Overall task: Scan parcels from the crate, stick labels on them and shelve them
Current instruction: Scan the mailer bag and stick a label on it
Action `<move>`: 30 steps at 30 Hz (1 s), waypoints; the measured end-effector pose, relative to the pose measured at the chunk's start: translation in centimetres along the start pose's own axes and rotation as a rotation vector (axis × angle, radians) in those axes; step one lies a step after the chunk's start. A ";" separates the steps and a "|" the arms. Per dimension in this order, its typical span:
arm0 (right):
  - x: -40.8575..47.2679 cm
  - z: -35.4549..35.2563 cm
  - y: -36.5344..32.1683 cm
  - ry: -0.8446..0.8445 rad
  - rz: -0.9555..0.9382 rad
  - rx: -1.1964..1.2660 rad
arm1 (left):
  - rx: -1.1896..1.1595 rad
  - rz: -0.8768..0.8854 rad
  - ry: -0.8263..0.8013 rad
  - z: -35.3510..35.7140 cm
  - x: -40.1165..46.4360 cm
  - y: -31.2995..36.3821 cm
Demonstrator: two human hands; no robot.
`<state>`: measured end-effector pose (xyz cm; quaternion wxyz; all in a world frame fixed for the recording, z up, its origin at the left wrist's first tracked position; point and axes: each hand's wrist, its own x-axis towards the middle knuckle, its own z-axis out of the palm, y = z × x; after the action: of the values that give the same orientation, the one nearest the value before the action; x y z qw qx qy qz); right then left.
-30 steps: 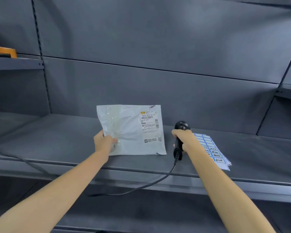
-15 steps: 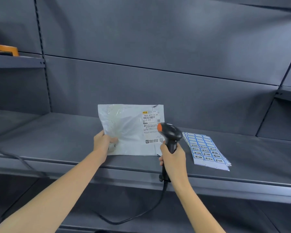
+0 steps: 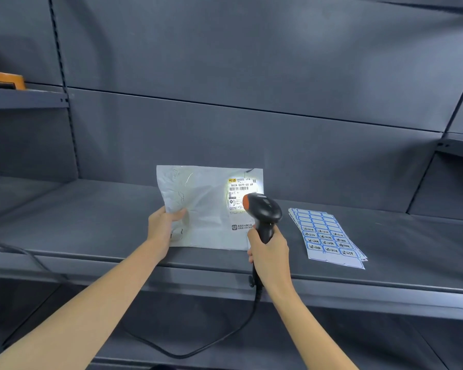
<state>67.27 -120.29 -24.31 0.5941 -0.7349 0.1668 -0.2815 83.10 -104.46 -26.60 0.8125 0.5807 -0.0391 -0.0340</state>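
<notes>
A flat white plastic parcel stands tilted up on the grey metal shelf. My left hand pinches its lower left edge. My right hand grips the handle of a black barcode scanner with an orange tip, held just in front of the parcel's right side. The scanner's light falls bright on the shipping label with its barcode. To the right on the shelf lies a stack of blue-bordered sticker sheets. No crate is in view.
The scanner's black cable loops down below the shelf's front edge and runs off to the left. An orange-brown object sits on a higher shelf at the far left. Grey back panels close the bay behind.
My right hand lifted the scanner off the shelf beside the sticker sheets and brought it up in front of the parcel. Its light now shines on the shipping label. My left hand kept its hold.
</notes>
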 end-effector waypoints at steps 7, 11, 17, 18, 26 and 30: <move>0.1 -0.3 -0.1 0.002 -0.019 0.016 | 0.004 0.000 0.002 0.0 0.2 -0.1; 0.5 -0.8 -0.3 0.004 -0.066 0.035 | 0.004 0.003 0.004 -0.1 0.3 -0.2; 3.5 -3.0 -1.4 0.042 0.042 0.069 | 0.001 0.025 0.006 -0.2 0.5 -0.5; 4.6 -3.6 -1.7 0.033 0.102 0.046 | 0.004 0.026 0.005 -0.2 0.5 -0.5; 10.2 -5.1 0.8 -0.083 0.193 -0.710 | 0.018 0.028 0.011 -0.3 0.9 -0.7; 10.8 -4.0 3.3 -0.045 0.168 -0.805 | 0.011 0.026 0.013 -0.3 1.0 -0.7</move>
<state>73.58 -130.45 -24.68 0.2837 -0.8985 0.3096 -0.1282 84.10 -104.46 -27.35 0.8100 0.5846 -0.0415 -0.0192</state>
